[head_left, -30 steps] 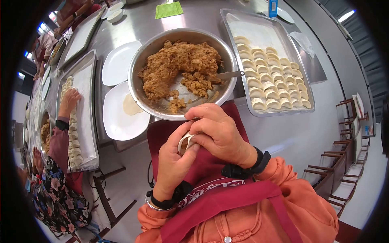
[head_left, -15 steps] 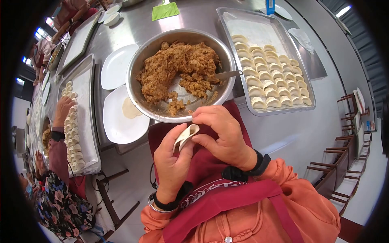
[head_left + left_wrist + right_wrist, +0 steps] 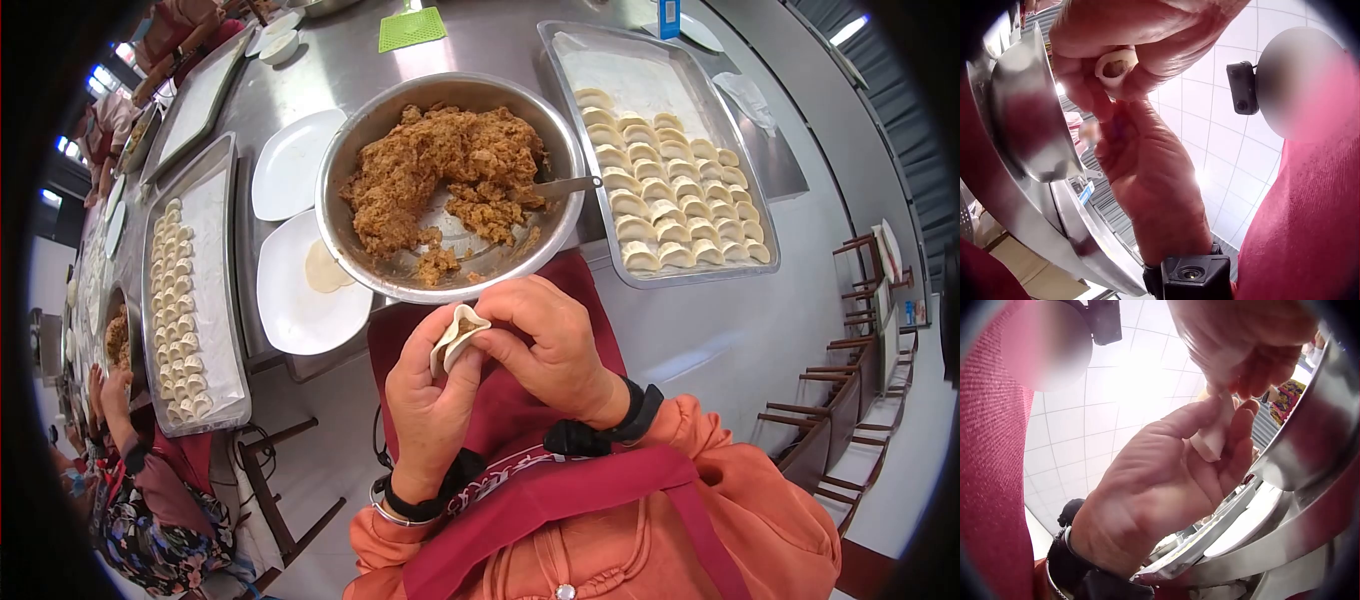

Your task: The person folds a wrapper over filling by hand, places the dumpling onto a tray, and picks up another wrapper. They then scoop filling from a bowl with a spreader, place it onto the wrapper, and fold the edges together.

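Note:
A half-folded dumpling point(image 3: 456, 340) sits between my two hands, in front of the filling bowl. Its wrapper is pinched along part of the edge, and brown filling shows through the gap, also in the left wrist view, where the dumpling point(image 3: 1116, 67) is seen end on. My left hand point(image 3: 428, 400) cradles it between thumb and fingers. From the right, the thumb and forefinger of my right hand point(image 3: 548, 345) pinch the wrapper's edge. The steel bowl point(image 3: 330, 215) holds brown filling point(image 3: 440, 160) and a metal utensil point(image 3: 568, 185).
Right of the bowl lies a tray point(image 3: 650, 280) with rows of dumplings point(image 3: 668, 200). White plates point(image 3: 300, 325) stand left, the nearer one bearing round wrappers point(image 3: 325, 268). Another dumpling tray point(image 3: 225, 290) lies further left, beside another person's hand point(image 3: 115, 390). A green mat point(image 3: 411, 29) is at the back.
The wrapper's gap turned up and showed less filling half a second ago; filling shows again now. My right fingers have closed in on the edge. The other person's hand has left the left tray.

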A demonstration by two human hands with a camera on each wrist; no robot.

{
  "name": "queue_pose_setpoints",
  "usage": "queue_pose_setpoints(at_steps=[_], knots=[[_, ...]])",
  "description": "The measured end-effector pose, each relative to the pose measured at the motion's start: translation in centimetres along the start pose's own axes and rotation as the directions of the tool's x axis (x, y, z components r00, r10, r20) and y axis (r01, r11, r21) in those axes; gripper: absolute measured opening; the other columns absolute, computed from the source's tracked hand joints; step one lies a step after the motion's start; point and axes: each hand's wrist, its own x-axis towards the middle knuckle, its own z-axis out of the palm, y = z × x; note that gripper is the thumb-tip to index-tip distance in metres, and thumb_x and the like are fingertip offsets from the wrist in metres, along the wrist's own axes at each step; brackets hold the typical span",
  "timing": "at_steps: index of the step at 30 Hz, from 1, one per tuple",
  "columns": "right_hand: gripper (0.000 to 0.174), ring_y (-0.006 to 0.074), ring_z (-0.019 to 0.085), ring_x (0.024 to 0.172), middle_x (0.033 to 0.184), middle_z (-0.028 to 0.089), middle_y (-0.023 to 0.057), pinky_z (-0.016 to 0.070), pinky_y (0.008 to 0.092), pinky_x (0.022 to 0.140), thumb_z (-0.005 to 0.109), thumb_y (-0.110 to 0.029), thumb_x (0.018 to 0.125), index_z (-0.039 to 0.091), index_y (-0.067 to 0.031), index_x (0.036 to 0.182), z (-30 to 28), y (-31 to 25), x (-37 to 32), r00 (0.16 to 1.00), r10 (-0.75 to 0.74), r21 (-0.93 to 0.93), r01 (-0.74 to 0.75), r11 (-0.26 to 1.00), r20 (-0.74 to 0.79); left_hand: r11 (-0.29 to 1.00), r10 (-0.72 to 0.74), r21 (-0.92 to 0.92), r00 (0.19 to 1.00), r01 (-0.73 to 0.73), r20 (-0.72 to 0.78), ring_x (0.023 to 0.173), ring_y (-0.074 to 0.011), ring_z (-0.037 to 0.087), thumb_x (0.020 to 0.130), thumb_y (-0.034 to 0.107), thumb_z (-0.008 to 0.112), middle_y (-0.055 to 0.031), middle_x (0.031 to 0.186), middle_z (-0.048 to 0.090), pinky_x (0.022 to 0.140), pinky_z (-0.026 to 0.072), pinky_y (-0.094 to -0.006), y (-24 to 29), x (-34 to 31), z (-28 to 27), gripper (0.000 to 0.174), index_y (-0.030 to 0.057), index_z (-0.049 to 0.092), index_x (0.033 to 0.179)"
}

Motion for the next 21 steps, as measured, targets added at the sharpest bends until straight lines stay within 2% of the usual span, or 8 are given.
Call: queue_pose_setpoints(at_steps=[5,12,17,21], knots=[[0.013,0.0269,0.055,0.070,0.076,0.058,0.0082,0.0454,0.0340,0.062,0.066,-0.006,0.069,0.058,-0.0051,0.079,0.03,0.21,0.12,0.998,-0.038,-0.032,0.037,0.999,-0.041,1.000,0.009,0.030,1.000,-0.009,-0.013,0.092,-0.0116,0.056,0.083,0.001,0.057,-0.0080,0.104,0.058,0.079,0.0472,-0.0238,-0.22,-0.04,0.18,0.035,-0.0020,0.049,0.117],[0.010,0.0261,0.055,0.068,0.075,0.058,0.0072,0.0444,0.0337,0.059,0.065,-0.004,0.068,0.059,-0.0047,0.075,-0.04,0.60,0.27,0.996,-0.085,-0.069,0.084,0.994,-0.016,0.999,0.006,0.049,1.000,-0.005,-0.010,0.092,-0.0116,0.057,0.083,-0.001,0.057,-0.0079,0.104,0.058,0.080,0.0471,-0.0239,-0.35,0.07,0.21,0.035,-0.0019,0.049,0.117],[0.010,0.0263,0.054,0.068,0.073,0.057,0.0074,0.0444,0.0335,0.058,0.065,-0.004,0.068,0.058,-0.0047,0.074,0.00,0.86,0.27,0.994,-0.107,-0.100,0.107,0.989,0.004,0.999,-0.049,0.002,0.999,0.049,0.000,0.092,-0.0110,0.056,0.082,-0.002,0.056,-0.0078,0.104,0.058,0.080,0.0464,-0.0234,-0.27,0.07,0.35,0.036,-0.0021,0.049,0.117],[0.010,0.0265,0.054,0.067,0.073,0.057,0.0076,0.0446,0.0336,0.059,0.065,-0.005,0.068,0.058,-0.0052,0.075,0.16,1.00,0.13,1.000,-0.031,-0.069,0.031,0.997,-0.003,0.999,-0.043,0.026,0.999,0.043,0.003,0.092,-0.0106,0.056,0.083,-0.001,0.055,-0.0076,0.103,0.058,0.080,0.0461,-0.0232,-0.47,0.11,0.12,0.035,-0.0020,0.049,0.117]])
